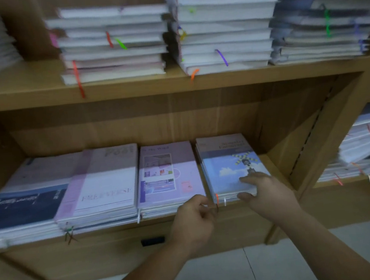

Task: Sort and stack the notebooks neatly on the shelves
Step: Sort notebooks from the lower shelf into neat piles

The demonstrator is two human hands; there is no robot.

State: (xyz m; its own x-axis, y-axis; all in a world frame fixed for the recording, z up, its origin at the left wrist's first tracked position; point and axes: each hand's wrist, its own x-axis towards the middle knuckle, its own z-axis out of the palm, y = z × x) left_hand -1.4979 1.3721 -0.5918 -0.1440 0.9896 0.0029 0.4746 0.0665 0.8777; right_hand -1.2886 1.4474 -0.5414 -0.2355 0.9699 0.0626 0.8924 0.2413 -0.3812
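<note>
Left hand [194, 218]: at the lower shelf's [112, 239] front edge, fingers curled by the sky-cover stack's [227, 165] near-left corner; whether they pinch anything cannot be told. Right hand [266, 193]: fingers spread flat on that stack's top cover, thumb against its near edge. Sky-cover stack: shelf's right end, directly ahead of both hands, long axis front-to-back.
</note>
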